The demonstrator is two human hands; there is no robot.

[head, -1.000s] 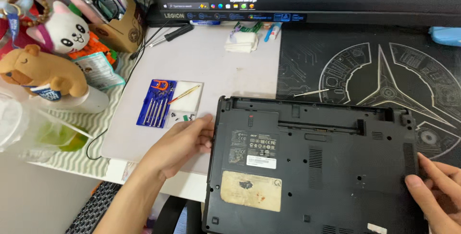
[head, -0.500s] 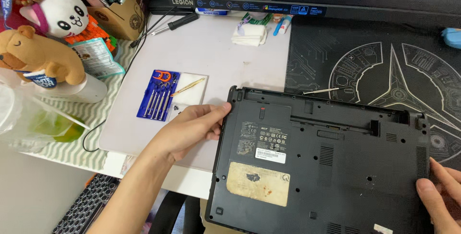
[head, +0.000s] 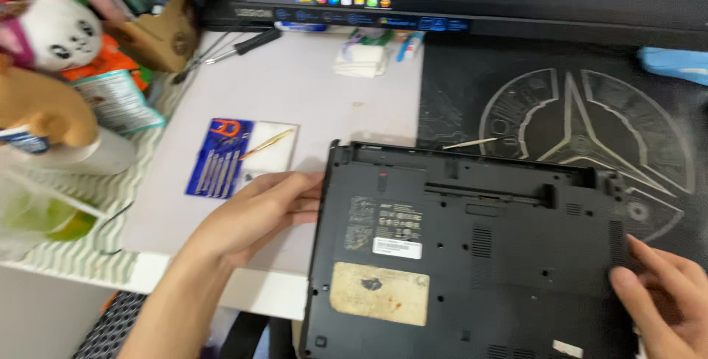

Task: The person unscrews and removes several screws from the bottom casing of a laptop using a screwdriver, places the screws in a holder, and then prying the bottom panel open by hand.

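While the blue screwdriver set lies on the white mat to the left, your left hand grips the left edge of the upturned black laptop — fingers together, curled against it. Your right hand rests flat on its right edge, fingers loosely spread — the laptop straddles the white mat and the dark desk pad.

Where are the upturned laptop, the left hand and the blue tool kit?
upturned laptop (head: 472, 256), head view, middle of its black underside
left hand (head: 258, 211), head view, back of the hand
blue tool kit (head: 221, 158), head view, blue card
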